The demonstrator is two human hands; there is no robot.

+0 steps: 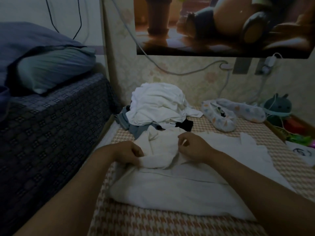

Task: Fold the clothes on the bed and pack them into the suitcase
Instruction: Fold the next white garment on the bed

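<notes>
White garment [170,193] spread across bed [153,225]: near part lying flat, far part bunched into a soft roll between both hands. Left hand [127,153] curled round the left end of that roll, gripping it. Right hand [194,147] just beside, fingers [183,139] bent and pinching a raised tuck of the same cloth. Neither hand released.

Behind the hands, touching the garment's far edge: pile [158,104] of unfolded clothes, mostly white, with grey-blue and black pieces underneath. Suitcase not in view.

Step in hand, by judgement: folding of one garment, at an early stage, with cloth gathered but not yet laid into a neat shape. Task as a whole judged far from done, given the pile unfolded and nothing seen packed.

Next move, by judgement: bunched part to be drawn taut and laid over the flat part, edges matched, then smoothed. Calls for an even pull from both hands, thin cloth being prone to slipping and creasing. Calls also for a spot for the folded piece apart from the pile.

Far right corner of bed: plush toy [277,106], well apart from the work. Upper left: pillow [54,68] on a raised, dark-covered ledge.
</notes>
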